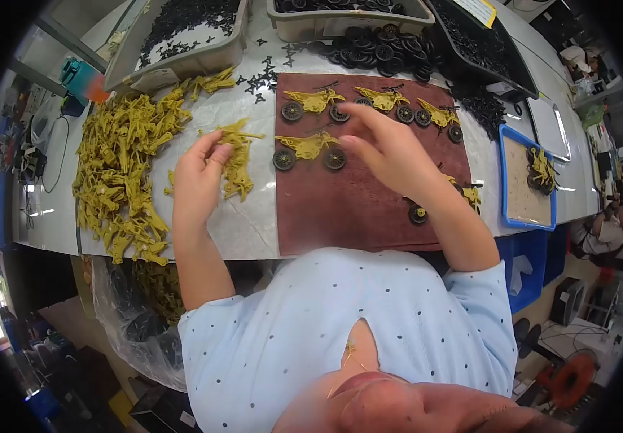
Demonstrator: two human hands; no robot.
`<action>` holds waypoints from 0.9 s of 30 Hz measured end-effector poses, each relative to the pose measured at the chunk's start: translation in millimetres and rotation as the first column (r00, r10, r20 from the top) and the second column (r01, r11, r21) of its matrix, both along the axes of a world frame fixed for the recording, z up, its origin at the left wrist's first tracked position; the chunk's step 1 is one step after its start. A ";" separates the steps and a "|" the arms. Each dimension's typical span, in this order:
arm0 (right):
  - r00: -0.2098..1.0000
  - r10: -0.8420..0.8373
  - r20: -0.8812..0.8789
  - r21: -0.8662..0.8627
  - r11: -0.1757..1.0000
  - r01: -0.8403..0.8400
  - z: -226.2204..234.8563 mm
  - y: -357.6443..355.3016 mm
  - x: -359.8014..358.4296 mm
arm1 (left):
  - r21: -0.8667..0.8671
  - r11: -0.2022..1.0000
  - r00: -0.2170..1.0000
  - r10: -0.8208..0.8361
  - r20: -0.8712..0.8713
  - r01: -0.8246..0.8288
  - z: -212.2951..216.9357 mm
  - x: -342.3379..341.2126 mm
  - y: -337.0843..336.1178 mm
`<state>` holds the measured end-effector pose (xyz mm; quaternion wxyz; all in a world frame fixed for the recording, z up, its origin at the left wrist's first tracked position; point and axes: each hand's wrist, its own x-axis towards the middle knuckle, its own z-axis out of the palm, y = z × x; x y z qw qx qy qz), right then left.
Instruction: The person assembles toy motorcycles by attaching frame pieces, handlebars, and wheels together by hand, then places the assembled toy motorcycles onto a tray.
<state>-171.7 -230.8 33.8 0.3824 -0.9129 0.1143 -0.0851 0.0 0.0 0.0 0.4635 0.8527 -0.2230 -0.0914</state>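
Note:
My left hand (199,177) is at the right side of the yellow heap, its thumb and fingers closed on a yellow plastic toy motorcycle part (245,135). More loose yellow parts (238,177) lie just beneath it on the white table cover. My right hand (391,155) hovers over the dark red mat (354,213), thumb and fingers apart, with nothing visible between them. Closest to its fingertips is a yellow toy motorcycle (308,148) with two black wheels. Another toy motorcycle (316,101) sits beyond it, and several more stand on the mat, some partly hidden by my right forearm.
A large yellow parts heap (120,166) covers the left. Grey bins of small black parts (189,36) and wheels (347,25) stand at the back, with loose black wheels (383,52) in front. At right are a black bin (484,54) and blue-rimmed tray (505,173) holding toy motorcycles.

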 end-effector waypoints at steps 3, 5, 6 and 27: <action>0.998 -0.050 0.040 0.282 0.959 0.037 5.0 22.0 30.0 | -0.148 0.951 0.938 -0.295 -0.180 0.271 16.1 -0.1 -14.6; 0.996 0.085 0.008 0.323 0.943 -0.083 -2.5 20.9 41.6 | -0.163 0.873 0.851 -0.486 -0.199 0.460 27.8 -12.1 -35.0; 0.992 0.118 0.042 0.269 0.955 -0.125 -9.2 18.2 47.0 | -0.166 0.871 0.849 -0.489 -0.200 0.463 27.6 -14.9 -41.5; 0.969 -0.242 -0.054 -0.036 0.970 0.240 -72.3 8.9 36.7 | 0.413 0.762 0.542 -0.646 0.537 0.499 -41.1 -12.8 -70.6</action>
